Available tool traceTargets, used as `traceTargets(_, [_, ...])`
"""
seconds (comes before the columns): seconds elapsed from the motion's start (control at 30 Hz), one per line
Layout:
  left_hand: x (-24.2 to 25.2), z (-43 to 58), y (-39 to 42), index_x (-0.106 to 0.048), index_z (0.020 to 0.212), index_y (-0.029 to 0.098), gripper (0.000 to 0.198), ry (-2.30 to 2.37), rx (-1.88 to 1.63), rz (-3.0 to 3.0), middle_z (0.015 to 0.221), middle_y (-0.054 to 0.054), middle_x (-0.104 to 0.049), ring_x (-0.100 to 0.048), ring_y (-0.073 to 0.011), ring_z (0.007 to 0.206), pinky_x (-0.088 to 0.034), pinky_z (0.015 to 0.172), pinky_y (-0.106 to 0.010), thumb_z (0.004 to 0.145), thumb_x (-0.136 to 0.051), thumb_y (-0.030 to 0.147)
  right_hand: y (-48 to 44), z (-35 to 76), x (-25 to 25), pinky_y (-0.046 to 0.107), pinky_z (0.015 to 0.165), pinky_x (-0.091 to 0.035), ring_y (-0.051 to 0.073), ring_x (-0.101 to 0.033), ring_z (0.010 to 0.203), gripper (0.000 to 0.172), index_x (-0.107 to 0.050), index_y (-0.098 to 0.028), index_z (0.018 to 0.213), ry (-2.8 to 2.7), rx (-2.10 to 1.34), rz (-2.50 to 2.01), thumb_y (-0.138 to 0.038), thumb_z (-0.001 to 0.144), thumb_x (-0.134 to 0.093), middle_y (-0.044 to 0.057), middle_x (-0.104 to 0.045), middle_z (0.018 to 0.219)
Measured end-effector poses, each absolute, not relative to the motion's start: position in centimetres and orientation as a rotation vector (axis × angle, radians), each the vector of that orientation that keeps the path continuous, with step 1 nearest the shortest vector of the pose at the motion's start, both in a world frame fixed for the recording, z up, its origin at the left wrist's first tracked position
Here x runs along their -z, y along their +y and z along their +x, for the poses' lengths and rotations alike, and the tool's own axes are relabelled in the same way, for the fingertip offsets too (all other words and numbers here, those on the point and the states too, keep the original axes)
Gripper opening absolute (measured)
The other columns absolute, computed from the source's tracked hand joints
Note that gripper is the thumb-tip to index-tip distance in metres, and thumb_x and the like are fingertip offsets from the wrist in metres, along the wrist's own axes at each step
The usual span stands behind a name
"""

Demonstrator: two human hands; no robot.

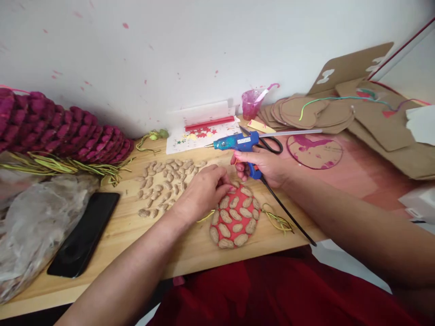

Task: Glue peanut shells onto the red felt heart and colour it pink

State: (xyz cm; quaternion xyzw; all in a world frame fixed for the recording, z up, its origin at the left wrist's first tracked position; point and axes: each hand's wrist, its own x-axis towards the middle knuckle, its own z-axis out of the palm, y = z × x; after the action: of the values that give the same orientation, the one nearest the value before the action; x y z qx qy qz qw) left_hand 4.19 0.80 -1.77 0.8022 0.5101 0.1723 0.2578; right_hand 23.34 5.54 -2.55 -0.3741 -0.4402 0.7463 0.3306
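Note:
My right hand (268,165) is wrapped around the handle of a blue hot glue gun (243,142), whose nozzle points left and whose clear glue stick juts out to the right. Below it lies a red heart-like piece (229,220) with peanuts fixed over its face, close to the table's front edge. The closed fingers of my left hand (207,188) press at the top of this piece, around a peanut (233,189) that is partly hidden. Loose peanuts (168,184) are spread on the table left of that hand.
On the left are a stack of purple pieces (61,127), a plastic bag (44,217) and a black phone (84,234). Behind lie star cutouts on paper (185,142), scissors (273,145) and a stained cup (250,106). Cardboard shapes (306,111) fill the right. A black cord (288,213) trails from the gun.

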Motion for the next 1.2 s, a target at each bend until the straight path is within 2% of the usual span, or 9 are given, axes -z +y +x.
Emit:
traceTargets(0.13, [-0.3,2.6,1.2,-0.067,0.079,0.018,0.021,1.527,-0.472,2.232,0.084,-0.003,-0.064,-0.058,-0.0155,0.075,-0.041,0.070,-0.028,0.092,-0.060,0.034,5.6,23.5,2.8,0.022,0.047,-0.048,0.011,-0.058,0.051,0.029,-0.065,-0.015,0.078,-1.174,-1.945,-0.941,-0.041,0.080,-0.076,-0.002,-0.056,0.062])
traceTargets(0.23, [-2.3,0.7,1.3,-0.067,0.072,0.019,0.026,1.573,-0.200,2.211,0.076,-0.001,-0.066,-0.056,-0.0147,0.066,-0.037,0.063,-0.027,0.086,-0.066,0.041,5.6,23.6,2.9,0.023,0.047,-0.048,0.011,-0.057,0.051,0.030,-0.064,-0.015,0.078,-1.172,-1.954,-0.915,-0.043,0.080,-0.076,-0.002,-0.057,0.062])
traceTargets(0.37, [-3.4,-0.7,1.2,-0.072,0.080,0.021,0.018,1.388,0.129,2.111,0.072,0.001,-0.067,-0.057,-0.0147,0.064,-0.036,0.059,-0.025,0.073,-0.077,0.038,5.7,23.7,2.9,0.022,0.047,-0.048,0.012,-0.058,0.051,0.030,-0.065,-0.015,0.077,-1.170,-1.958,-0.900,-0.043,0.081,-0.075,-0.001,-0.057,0.061])
traceTargets(0.53, [-2.5,0.3,0.6,-0.072,0.078,0.022,0.014,1.290,0.276,2.235,0.076,0.000,-0.069,-0.057,-0.0158,0.067,-0.035,0.061,-0.025,0.069,-0.077,0.030,5.8,23.9,2.6,0.020,0.046,-0.048,0.012,-0.061,0.052,0.030,-0.066,-0.015,0.077,-1.129,-1.976,-0.909,-0.044,0.083,-0.073,0.000,-0.059,0.061])
traceTargets(0.63, [-2.0,0.9,0.4,-0.072,0.074,0.022,0.005,1.260,0.291,2.260,0.076,-0.001,-0.069,-0.058,-0.0159,0.068,-0.036,0.063,-0.026,0.075,-0.069,0.025,5.7,23.9,2.3,0.022,0.048,-0.051,0.014,-0.064,0.056,0.030,-0.066,-0.015,0.077,-1.094,-1.975,-0.935,-0.044,0.085,-0.072,0.001,-0.060,0.062])
traceTargets(0.73, [-1.7,0.9,0.3,-0.071,0.073,0.022,0.013,1.202,0.279,2.279,0.076,-0.001,-0.068,-0.058,-0.0154,0.067,-0.037,0.064,-0.026,0.080,-0.060,0.023,5.7,24.0,2.1,0.024,0.051,-0.055,0.015,-0.065,0.057,0.031,-0.066,-0.016,0.076,-1.088,-1.972,-0.944,-0.045,0.085,-0.072,0.002,-0.061,0.062])
traceTargets(0.93, [-2.2,0.3,0.3,-0.068,0.081,0.021,0.014,1.091,0.177,2.227,0.077,0.001,-0.067,-0.056,-0.0133,0.068,-0.037,0.064,-0.023,0.082,-0.055,0.020,5.8,24.9,1.4,0.028,0.050,-0.058,0.017,-0.065,0.053,0.032,-0.066,-0.016,0.077,-1.137,-2.044,-0.952,-0.046,0.085,-0.071,0.003,-0.063,0.060])
traceTargets(1.1, [-3.3,-0.4,0.3,-0.066,0.083,0.021,0.013,1.007,0.177,2.087,0.075,0.002,-0.064,-0.055,-0.0124,0.067,-0.039,0.063,-0.022,0.086,-0.053,0.024,5.9,25.6,1.2,0.036,0.063,-0.063,0.019,-0.067,0.056,0.030,-0.070,-0.014,0.079,-1.256,-2.274,-0.964,-0.044,0.083,-0.073,0.005,-0.064,0.059])
traceTargets(1.2, [-3.4,-0.4,0.5,-0.064,0.084,0.021,0.014,0.951,0.148,2.079,0.080,0.001,-0.066,-0.057,-0.0128,0.072,-0.041,0.067,-0.022,0.089,-0.051,0.023,6.0,25.2,1.3,0.037,0.074,-0.063,0.016,-0.066,0.058,0.026,-0.069,-0.013,0.074,-1.184,-2.114,-0.921,-0.037,0.085,-0.072,0.005,-0.065,0.061])
